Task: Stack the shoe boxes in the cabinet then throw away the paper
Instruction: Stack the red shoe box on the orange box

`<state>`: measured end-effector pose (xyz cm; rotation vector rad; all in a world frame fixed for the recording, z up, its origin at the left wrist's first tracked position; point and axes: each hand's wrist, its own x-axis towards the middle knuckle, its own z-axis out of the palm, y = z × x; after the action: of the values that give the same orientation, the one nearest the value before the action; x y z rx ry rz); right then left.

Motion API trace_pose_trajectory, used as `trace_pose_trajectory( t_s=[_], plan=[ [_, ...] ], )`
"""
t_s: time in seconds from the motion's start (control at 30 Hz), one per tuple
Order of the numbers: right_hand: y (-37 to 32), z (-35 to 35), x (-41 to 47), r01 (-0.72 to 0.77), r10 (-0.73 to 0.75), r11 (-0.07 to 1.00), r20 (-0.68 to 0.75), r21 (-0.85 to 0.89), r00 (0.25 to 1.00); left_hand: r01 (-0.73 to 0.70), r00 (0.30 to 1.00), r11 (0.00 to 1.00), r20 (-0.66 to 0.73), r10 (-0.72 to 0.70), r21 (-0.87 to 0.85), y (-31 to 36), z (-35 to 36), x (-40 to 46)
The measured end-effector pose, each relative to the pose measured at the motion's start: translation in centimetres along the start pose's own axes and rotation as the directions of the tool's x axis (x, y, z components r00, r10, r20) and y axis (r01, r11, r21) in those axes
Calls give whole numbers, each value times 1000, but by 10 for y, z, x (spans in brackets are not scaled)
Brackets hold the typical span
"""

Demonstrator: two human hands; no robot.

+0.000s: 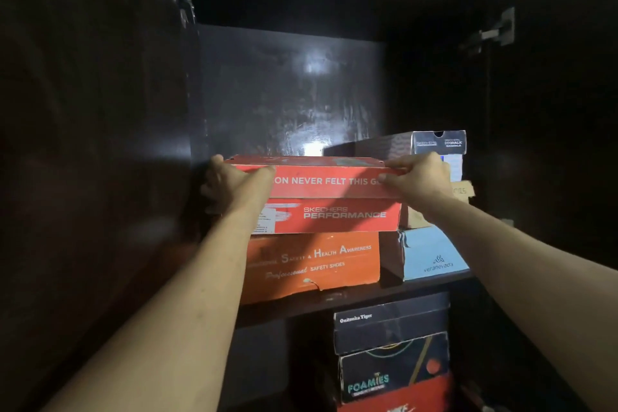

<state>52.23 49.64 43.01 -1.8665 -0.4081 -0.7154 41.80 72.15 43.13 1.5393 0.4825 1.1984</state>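
A red Skechers shoe box (329, 197) sits on top of an orange safety-shoes box (311, 264) on the upper shelf of a dark cabinet. My left hand (234, 181) grips the red box's lid at its left end, thumb across the front. My right hand (418, 174) grips the lid's right end, fingers on top and thumb on the front. No paper is in view.
Beside the stack stand a light blue box (434, 254), a brown cardboard box (461, 192) and a dark blue Skechers box (438, 142) on top. Below the shelf edge (351, 301) are several more stacked boxes (391, 351). Open cabinet doors (83, 144) flank both sides.
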Motion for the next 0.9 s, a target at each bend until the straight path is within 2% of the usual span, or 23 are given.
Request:
trace_pose_trajectory(
  t_s=[0.13,0.23,0.33,0.5,0.63,0.73,0.8,0.9],
  plan=[
    [2,22,17,43,-43,999,-19,-15,999,-32,998,999,50,33,-21,-25,-3,21],
    [3,38,25,104,-103,993,29,-50,994,-45,996,999,81,46,-14,-32,-12,24],
    [14,55,30,89,-86,995,54,-38,995,-46,991,999,125,46,4,-34,-16,23],
    [23,69,28,67,-62,996,86,-52,994,68,976,997,212,-59,-35,-39,-21,27],
    [21,69,24,71,-52,990,147,-125,988,76,950,996,299,-87,50,-48,-19,35],
    [18,63,17,106,-60,977,242,-185,969,-18,957,961,284,-64,277,-48,-15,27],
    [20,56,12,127,-63,967,276,-221,959,-174,972,886,218,85,430,-45,-10,11],
    [23,31,1,182,-99,951,310,-252,946,-398,917,774,221,331,491,-45,6,-18]
  ],
)
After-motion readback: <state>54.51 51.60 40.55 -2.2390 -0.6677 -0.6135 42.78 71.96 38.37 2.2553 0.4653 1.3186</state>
